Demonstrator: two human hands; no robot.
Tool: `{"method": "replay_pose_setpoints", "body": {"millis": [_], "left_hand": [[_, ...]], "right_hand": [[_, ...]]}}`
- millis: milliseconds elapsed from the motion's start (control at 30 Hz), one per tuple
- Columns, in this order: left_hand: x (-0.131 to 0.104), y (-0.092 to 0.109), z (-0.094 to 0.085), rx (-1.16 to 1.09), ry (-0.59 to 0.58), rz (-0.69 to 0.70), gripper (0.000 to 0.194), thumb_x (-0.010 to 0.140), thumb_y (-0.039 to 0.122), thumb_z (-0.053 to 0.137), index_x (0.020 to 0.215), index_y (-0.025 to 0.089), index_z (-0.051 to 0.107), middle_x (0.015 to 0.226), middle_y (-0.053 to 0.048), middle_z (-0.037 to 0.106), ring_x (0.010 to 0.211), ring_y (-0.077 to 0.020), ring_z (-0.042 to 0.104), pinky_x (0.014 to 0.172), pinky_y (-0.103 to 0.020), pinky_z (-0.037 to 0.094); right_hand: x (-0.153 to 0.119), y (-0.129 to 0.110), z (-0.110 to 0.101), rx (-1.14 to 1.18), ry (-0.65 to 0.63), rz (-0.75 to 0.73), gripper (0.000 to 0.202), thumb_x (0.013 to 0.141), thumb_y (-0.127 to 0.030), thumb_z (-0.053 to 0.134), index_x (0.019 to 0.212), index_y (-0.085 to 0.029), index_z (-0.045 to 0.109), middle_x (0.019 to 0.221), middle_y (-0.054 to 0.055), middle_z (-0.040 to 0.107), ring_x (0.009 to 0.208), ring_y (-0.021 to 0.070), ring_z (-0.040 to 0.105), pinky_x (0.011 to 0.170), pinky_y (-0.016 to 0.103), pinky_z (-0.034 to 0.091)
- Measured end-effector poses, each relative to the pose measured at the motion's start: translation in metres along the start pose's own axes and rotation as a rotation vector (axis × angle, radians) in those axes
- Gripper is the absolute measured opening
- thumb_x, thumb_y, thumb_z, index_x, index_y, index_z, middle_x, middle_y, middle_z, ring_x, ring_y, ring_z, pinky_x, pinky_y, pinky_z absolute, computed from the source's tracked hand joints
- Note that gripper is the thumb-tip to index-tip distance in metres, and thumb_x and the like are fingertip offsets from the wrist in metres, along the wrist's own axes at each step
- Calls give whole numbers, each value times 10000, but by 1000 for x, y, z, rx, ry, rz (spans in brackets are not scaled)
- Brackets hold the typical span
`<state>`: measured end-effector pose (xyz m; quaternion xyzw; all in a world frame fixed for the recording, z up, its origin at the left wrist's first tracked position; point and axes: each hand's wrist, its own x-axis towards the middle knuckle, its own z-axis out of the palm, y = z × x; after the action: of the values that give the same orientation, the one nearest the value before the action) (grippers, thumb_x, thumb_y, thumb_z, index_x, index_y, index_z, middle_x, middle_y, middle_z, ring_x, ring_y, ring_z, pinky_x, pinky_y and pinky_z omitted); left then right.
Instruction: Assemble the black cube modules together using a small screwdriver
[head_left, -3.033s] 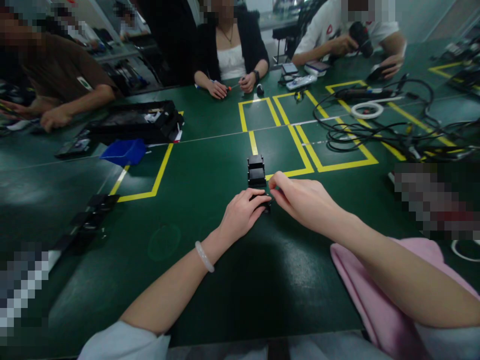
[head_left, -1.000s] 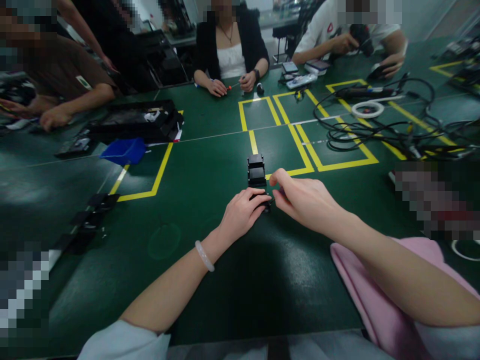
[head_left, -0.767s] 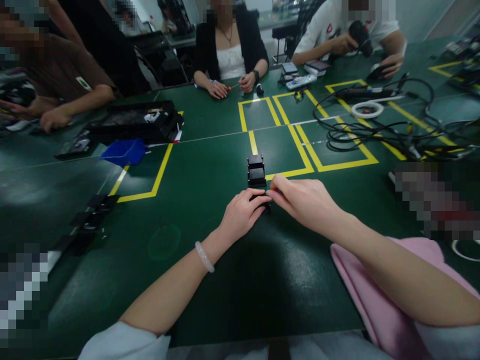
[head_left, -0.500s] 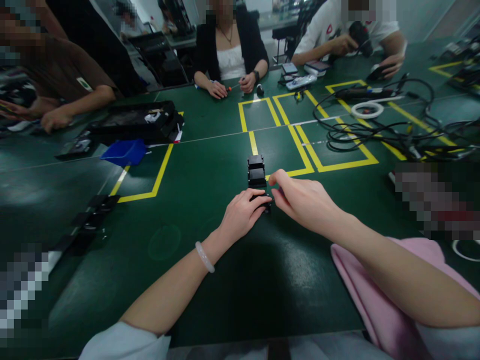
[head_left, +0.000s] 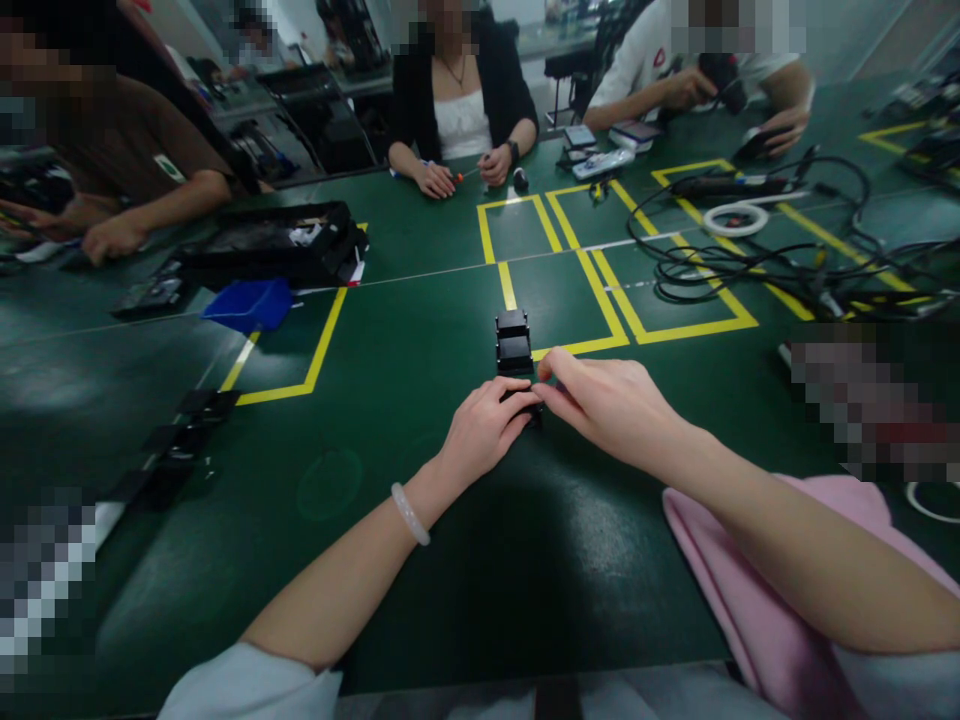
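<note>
Inspecting the green surface, found two black blocks in line ahead of the left hand, with a nearer black piece mostly hidden beneath it. Noted left fingers draped over that piece; could not confirm a grip. Found the right hand close beside, fingers bent; could not tell together from apart. Noted an unreadable pixelated item far right.
</note>
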<state>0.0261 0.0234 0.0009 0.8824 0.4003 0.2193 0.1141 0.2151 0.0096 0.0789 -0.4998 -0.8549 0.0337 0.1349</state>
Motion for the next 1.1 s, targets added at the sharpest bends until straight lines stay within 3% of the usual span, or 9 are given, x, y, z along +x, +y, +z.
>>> {"method": "replay_pose_setpoints", "body": {"millis": [200,433,700,900,1100], "left_hand": [[0,0,0,5,5,7,261,906,213,492,1151,244,577,1193,-51,554,1050,-203,543,898,-379,475],[0,0,0,12,17,11,264,898,209,504,1152,233,570,1173,-57,558,1046,-206,547,889,-380,488],[0,0,0,-2,4,8,249,913,220,483,1142,240,579,1195,-50,551,1055,-201,541,907,-379,476],[0,1,0,1,9,-1,257,912,223,486,1154,238,572,1186,-49,554,1060,-202,538,909,-376,476],[0,1,-1,-2,3,2,253,916,223,480,1149,243,576,1200,-46,553,1063,-200,539,914,-378,474]], "right_hand": [[0,0,4,-21,59,11,220,936,-272,356,1101,-180,468,744,-4,658,601,152,613,507,251,258],[0,1,2,-22,33,-35,261,965,-385,320,925,-198,498,756,-7,657,651,142,620,514,248,252],[-1,0,2,-32,71,-29,143,920,-260,380,960,-188,498,751,-6,649,618,122,589,510,245,239],[0,-1,-1,-21,27,-21,278,966,-376,309,896,-195,508,755,0,657,660,137,612,512,251,230],[1,0,2,-34,63,11,208,955,-300,332,1024,-186,493,778,0,668,624,136,612,496,246,235]]}}
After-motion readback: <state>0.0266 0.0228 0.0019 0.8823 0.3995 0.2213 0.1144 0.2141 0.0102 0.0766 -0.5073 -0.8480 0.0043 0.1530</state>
